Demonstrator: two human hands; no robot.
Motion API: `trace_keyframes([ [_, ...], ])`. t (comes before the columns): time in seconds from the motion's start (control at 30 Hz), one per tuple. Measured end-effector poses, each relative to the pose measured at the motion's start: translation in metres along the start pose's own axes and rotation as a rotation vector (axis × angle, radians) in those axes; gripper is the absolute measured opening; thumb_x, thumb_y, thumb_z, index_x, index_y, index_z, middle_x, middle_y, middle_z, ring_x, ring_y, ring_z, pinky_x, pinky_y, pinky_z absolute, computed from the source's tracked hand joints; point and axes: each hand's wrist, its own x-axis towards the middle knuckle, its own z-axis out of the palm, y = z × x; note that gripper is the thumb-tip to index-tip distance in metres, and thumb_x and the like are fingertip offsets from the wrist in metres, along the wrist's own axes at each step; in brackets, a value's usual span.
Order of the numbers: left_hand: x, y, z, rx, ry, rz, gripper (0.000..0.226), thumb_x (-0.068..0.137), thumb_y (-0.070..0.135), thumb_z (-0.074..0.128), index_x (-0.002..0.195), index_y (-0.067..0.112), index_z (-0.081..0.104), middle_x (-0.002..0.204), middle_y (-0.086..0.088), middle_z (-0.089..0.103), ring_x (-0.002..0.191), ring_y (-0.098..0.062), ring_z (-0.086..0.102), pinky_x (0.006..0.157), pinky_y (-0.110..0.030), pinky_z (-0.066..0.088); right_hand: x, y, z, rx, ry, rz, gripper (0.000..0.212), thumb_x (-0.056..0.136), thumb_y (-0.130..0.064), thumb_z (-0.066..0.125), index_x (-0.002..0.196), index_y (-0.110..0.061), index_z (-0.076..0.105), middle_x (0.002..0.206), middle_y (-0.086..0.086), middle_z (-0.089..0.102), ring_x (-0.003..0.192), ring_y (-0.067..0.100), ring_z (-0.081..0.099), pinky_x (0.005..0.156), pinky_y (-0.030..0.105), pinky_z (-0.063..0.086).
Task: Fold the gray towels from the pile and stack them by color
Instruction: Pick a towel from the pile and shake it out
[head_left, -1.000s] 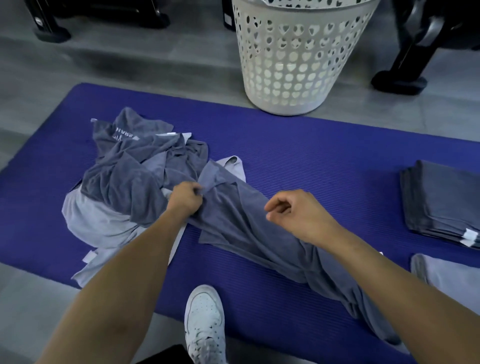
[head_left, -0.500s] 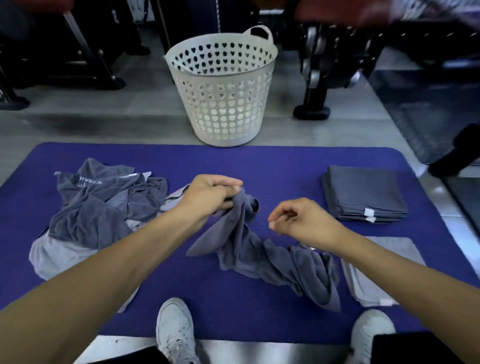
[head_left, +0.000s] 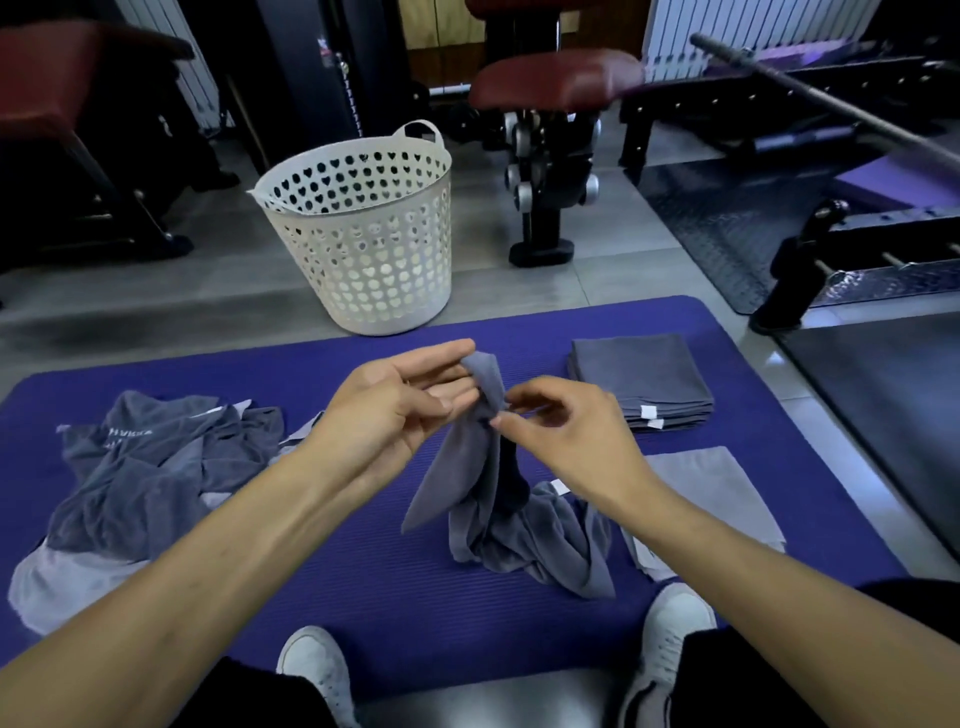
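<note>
A dark gray towel hangs bunched over the middle of the blue mat, its lower part crumpled on the mat. My left hand holds its top end between the fingertips, palm up. My right hand pinches the towel just below that. The unfolded pile of dark and light gray towels lies at the mat's left. A stack of folded dark gray towels sits at the far right, with a folded light gray stack in front of it.
A white perforated laundry basket stands on the floor beyond the mat. Gym benches and machines line the back and right. My two white shoes rest at the mat's near edge.
My left hand pulled the dark gray towel out of the pile, moved it to the mat's middle and lifted its end. My right hand moved in and pinched it.
</note>
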Motion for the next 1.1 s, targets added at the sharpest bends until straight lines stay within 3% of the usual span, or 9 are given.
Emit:
trace_keyframes([
  [0.13,-0.003,-0.005,0.002,0.028,-0.012,-0.015,0.057,0.081,-0.03,0.034,0.115,0.001,0.067,0.1,-0.012,0.074,0.099,-0.02,0.072,0.08,-0.021,0.057,0.0,-0.003,-0.007,0.223,-0.068,-0.04,0.015,0.087,-0.017,0.073,0.102,-0.017,0.076,0.092,-0.008,0.075,0.089,0.008,0.071,0.086,0.03,0.056],
  [0.33,-0.003,-0.008,-0.001,0.033,-0.043,-0.006,0.061,0.08,-0.031,0.031,0.118,0.002,0.066,0.108,-0.013,0.073,0.107,-0.024,0.069,0.083,-0.023,0.057,-0.006,-0.009,-0.013,0.363,-0.123,-0.036,0.022,0.087,-0.019,0.075,0.108,-0.015,0.074,0.097,-0.005,0.076,0.094,0.009,0.071,0.088,0.027,0.056],
  [0.47,-0.005,-0.011,-0.007,0.075,-0.1,-0.027,0.059,0.08,-0.031,0.036,0.122,0.002,0.064,0.116,-0.016,0.071,0.11,-0.024,0.068,0.086,-0.023,0.056,-0.005,-0.008,-0.01,0.315,-0.09,-0.024,0.013,0.092,-0.012,0.069,0.102,-0.013,0.077,0.091,-0.005,0.077,0.088,0.008,0.072,0.081,0.023,0.057],
  [0.57,-0.002,-0.009,-0.01,0.119,-0.112,-0.014,0.046,0.08,-0.017,0.054,0.119,0.002,0.064,0.11,-0.016,0.073,0.103,-0.022,0.071,0.081,-0.021,0.056,0.001,-0.011,-0.011,0.294,-0.081,-0.007,0.011,0.094,-0.009,0.064,0.094,-0.01,0.074,0.084,0.0,0.074,0.079,0.011,0.07,0.071,0.019,0.053],
  [0.73,0.01,-0.012,-0.019,0.42,-0.084,0.11,0.027,0.088,0.0,0.065,0.113,0.007,0.069,0.103,-0.016,0.074,0.094,-0.027,0.072,0.083,-0.031,0.058,0.01,-0.019,-0.021,0.251,-0.222,-0.08,0.017,0.098,-0.007,0.055,0.093,-0.017,0.068,0.087,0.01,0.071,0.078,0.033,0.064,0.072,0.041,0.052],
  [0.87,0.03,-0.02,-0.024,0.909,-0.098,0.239,0.026,0.085,0.017,0.075,0.105,0.033,0.075,0.109,0.011,0.069,0.107,-0.002,0.062,0.091,-0.023,0.049,0.02,-0.028,-0.028,0.188,-0.33,-0.114,0.021,0.098,-0.003,0.054,0.094,-0.018,0.068,0.084,-0.012,0.069,0.081,0.002,0.063,0.078,0.017,0.047],
  [0.93,0.039,-0.022,-0.028,1.007,-0.073,0.175,0.01,0.09,0.022,0.069,0.096,0.026,0.076,0.092,0.019,0.07,0.087,0.006,0.061,0.08,-0.019,0.046,0.028,-0.029,-0.032,0.165,-0.308,-0.105,0.021,0.098,-0.002,0.054,0.092,-0.018,0.067,0.081,-0.014,0.067,0.076,-0.004,0.06,0.075,0.013,0.044],
  [1.0,0.044,-0.022,-0.033,0.976,-0.037,0.105,0.018,0.096,0.021,0.061,0.088,0.009,0.071,0.072,0.007,0.064,0.064,-0.005,0.052,0.066,-0.024,0.041,0.034,-0.025,-0.033,0.164,-0.235,-0.073,0.018,0.098,-0.003,0.055,0.093,-0.015,0.068,0.08,-0.013,0.066,0.071,-0.007,0.057,0.07,0.009,0.043],
  [1.1,0.044,-0.013,-0.035,0.8,0.024,0.082,0.021,0.097,0.022,0.059,0.086,0.007,0.068,0.074,-0.01,0.065,0.069,-0.016,0.055,0.068,-0.034,0.043,0.04,-0.014,-0.027,0.189,-0.11,0.031,0.015,0.098,-0.008,0.057,0.093,-0.016,0.069,0.078,-0.013,0.067,0.07,-0.007,0.058,0.067,0.008,0.042],
])
